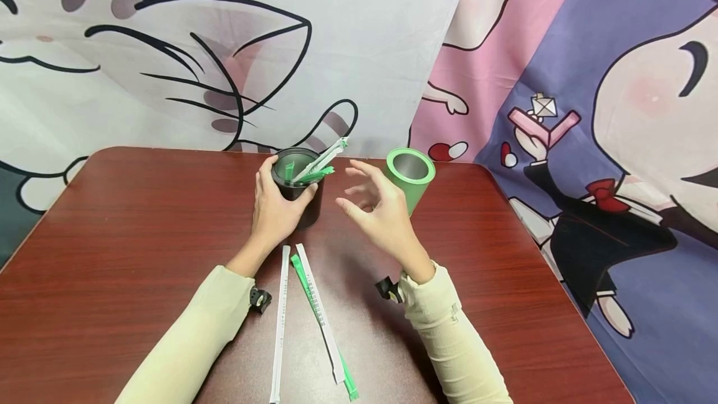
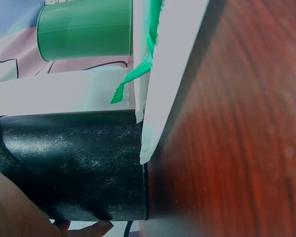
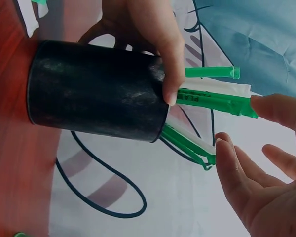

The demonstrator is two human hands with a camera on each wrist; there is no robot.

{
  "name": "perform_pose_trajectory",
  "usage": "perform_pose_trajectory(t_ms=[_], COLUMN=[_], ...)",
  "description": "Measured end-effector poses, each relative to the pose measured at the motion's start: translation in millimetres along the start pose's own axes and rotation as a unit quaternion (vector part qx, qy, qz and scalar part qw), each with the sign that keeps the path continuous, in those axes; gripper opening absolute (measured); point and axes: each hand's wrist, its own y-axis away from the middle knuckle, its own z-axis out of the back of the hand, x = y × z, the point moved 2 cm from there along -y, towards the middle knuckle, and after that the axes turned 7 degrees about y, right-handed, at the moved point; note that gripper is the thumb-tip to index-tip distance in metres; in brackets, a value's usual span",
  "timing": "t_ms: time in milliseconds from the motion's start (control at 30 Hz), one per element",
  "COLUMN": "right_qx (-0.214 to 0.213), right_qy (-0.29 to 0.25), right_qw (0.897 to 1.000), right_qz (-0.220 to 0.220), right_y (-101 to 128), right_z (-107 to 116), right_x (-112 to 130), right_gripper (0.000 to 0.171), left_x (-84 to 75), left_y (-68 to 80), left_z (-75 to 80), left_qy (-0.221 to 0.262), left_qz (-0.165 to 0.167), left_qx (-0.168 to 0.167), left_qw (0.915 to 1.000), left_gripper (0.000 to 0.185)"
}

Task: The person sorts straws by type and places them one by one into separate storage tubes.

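My left hand (image 1: 275, 207) grips a black cup (image 1: 310, 207) standing on the red-brown table (image 1: 112, 235), thumb over its rim. Several green and white wrapped straws (image 1: 320, 164) stick out of the cup and lean right. In the right wrist view the black cup (image 3: 93, 96) shows on its side, with the left hand's fingers (image 3: 148, 29) round it. My right hand (image 1: 359, 189) hovers just right of the cup, fingers spread and loosely bent, holding nothing. One fingertip (image 3: 269, 108) sits at the tip of a green straw (image 3: 212, 98). The left wrist view shows the black cup (image 2: 74, 163) close up.
A green cup (image 1: 412, 173) with a metal inside stands right of my right hand, also seen as the green cup (image 2: 84, 27). Two wrapped straws (image 1: 280, 317) (image 1: 320, 310) lie on the table between my forearms. Cartoon cloth hangs behind the table's far edge.
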Motion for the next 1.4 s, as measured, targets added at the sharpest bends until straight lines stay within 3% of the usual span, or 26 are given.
perform_pose_trajectory(t_ms=[633, 800, 1133, 1400], right_qx=[0.082, 0.093, 0.107, 0.132], right_qy=[-0.021, -0.024, -0.009, 0.039], right_qw=[0.995, 0.994, 0.992, 0.988], right_qz=[-0.056, -0.057, -0.063, -0.071], right_y=[17.5, 19.8, 23.2, 29.0], right_z=[-24.3, -28.7, -36.9, -47.3], right_x=[-24.7, -20.6, -24.9, -26.9], right_gripper=[0.052, 0.049, 0.046, 0.044], left_x=[-0.7, -2.2, -5.5, -7.4], left_y=[-0.2, -1.5, -3.1, -1.2], left_z=[3.0, 3.2, 2.1, 2.2], left_qy=[0.024, 0.059, 0.089, 0.091], left_qz=[0.005, -0.002, 0.002, -0.001], left_qx=[0.011, 0.009, 0.003, 0.012], left_qw=[0.9996, 0.9982, 0.996, 0.9958], left_gripper=[0.093, 0.091, 0.087, 0.084])
